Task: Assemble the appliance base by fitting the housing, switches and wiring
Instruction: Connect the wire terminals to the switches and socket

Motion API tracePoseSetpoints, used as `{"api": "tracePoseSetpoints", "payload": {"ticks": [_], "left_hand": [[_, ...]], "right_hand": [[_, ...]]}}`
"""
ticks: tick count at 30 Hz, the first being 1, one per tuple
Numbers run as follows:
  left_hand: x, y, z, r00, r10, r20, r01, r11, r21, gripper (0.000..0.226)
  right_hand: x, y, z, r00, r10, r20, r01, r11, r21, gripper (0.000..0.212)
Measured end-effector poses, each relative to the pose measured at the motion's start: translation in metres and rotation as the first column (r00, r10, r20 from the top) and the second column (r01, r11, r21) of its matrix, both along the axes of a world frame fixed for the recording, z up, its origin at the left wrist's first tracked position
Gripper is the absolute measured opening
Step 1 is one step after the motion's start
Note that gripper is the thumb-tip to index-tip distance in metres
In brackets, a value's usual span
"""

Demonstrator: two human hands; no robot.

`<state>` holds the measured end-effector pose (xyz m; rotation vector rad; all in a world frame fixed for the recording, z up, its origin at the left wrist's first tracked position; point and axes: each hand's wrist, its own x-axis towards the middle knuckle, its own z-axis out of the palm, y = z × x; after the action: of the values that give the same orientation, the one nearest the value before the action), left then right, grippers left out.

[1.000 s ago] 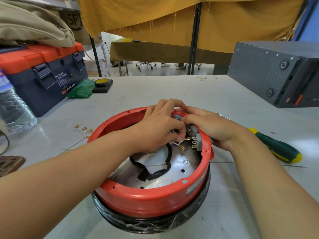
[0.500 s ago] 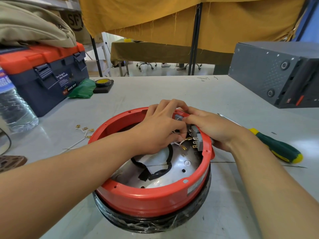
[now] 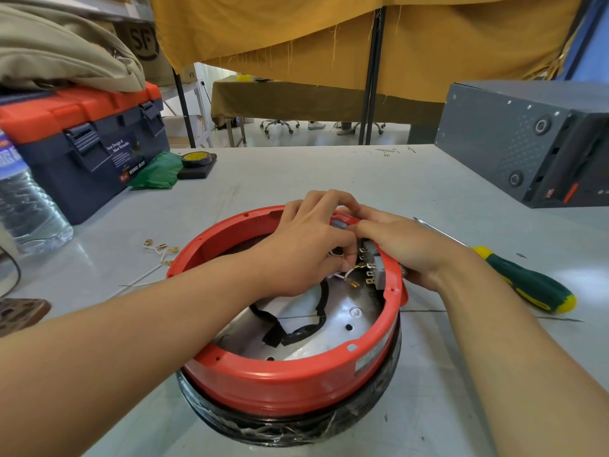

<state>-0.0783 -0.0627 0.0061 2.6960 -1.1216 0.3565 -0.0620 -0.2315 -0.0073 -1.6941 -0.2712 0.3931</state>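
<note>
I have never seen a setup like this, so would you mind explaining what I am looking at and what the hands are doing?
There is no machine here: a person wears a camera on the head, so this single view looks forward and down at their own arms. On the grey table sits a round red housing on a black base. The left hand reaches inside and pinches thin white wires near the grey switches on the far wall. The right hand has its grip on the rim there. A green screwdriver lies to the right, and a toolbox, a water bottle and loose wires to the left.
</note>
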Motion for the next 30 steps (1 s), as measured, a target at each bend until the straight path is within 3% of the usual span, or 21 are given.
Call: {"api": "tracePoseSetpoints", "payload": {"ticks": [4,8,12,16,19,30], "left_hand": [[0.001,0.000,0.005,0.998,-0.001,-0.063,0.000,1.000,-0.008,0.004],[0.001,0.003,0.012,0.994,0.026,-0.107,-0.041,0.990,-0.136,0.007],[-0.003,0.004,0.016,0.979,-0.061,-0.196,0.012,0.971,-0.241,0.011],[-0.006,0.004,0.017,0.963,-0.098,-0.251,0.038,0.971,-0.234,0.013],[-0.006,0.004,0.016,0.937,-0.135,-0.323,0.095,0.986,-0.136,0.011],[-0.004,0.003,0.013,0.927,-0.142,-0.348,0.108,0.987,-0.115,0.006]], "right_hand": [[0.000,0.000,0.001,1.000,-0.007,0.012,0.007,1.000,-0.019,0.032],[0.000,0.000,0.002,0.997,-0.037,0.066,0.043,0.995,-0.092,0.024],[-0.002,0.002,0.004,0.996,-0.044,0.078,0.053,0.991,-0.122,0.026],[-0.002,0.001,0.004,0.996,-0.040,0.074,0.049,0.990,-0.131,0.026],[-0.002,0.001,0.004,0.996,-0.033,0.080,0.044,0.990,-0.137,0.027],[-0.006,0.004,0.008,0.996,-0.055,0.069,0.065,0.986,-0.153,0.027]]}}
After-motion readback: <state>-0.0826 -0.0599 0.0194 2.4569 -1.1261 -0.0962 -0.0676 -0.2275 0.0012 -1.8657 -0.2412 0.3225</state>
